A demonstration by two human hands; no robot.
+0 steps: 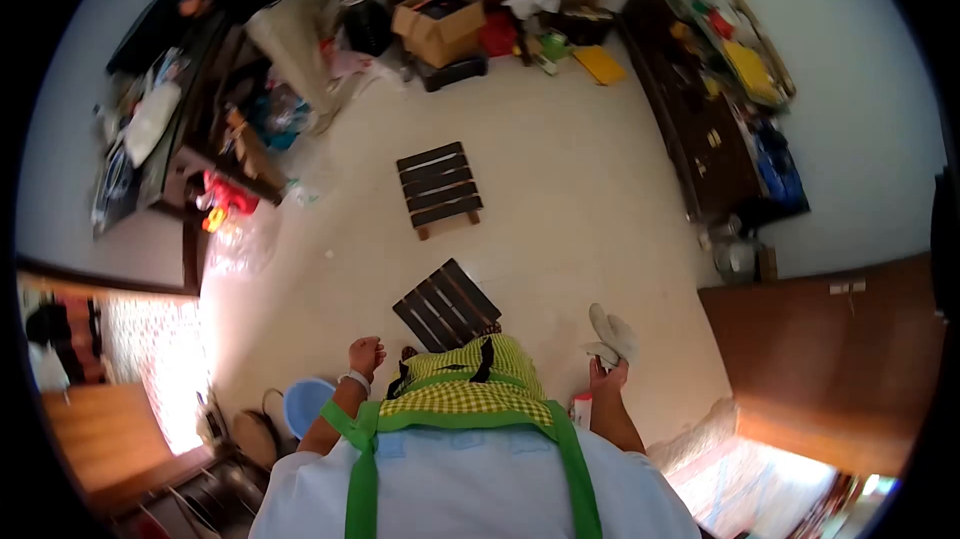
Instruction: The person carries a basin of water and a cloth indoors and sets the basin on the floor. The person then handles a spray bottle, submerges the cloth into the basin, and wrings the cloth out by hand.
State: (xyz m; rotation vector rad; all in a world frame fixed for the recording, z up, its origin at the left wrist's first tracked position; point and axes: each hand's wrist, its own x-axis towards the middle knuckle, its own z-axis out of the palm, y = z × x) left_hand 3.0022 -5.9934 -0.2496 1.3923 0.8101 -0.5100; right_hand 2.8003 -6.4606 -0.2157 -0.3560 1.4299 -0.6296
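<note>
My right hand (608,373) is closed on a pale grey, lobed thing that looks like a cloth glove (622,337), held out over the floor to the right of my apron. To the left, my left hand (367,356) has its fingers curled, and no object shows in it; a pale band circles that wrist. Between the hands is my green-and-yellow checked apron (465,401). Just beyond the apron, a dark slatted stool (446,305) stands on the floor. Partly hidden by my right forearm is a red-and-white thing (580,409).
A second slatted stool (440,185) stands farther ahead. A blue basin (306,406) is at lower left. Dark cabinets (700,139) line the right. A cardboard box (438,27) sits at the back. Another person (290,49) stands at the cluttered left table.
</note>
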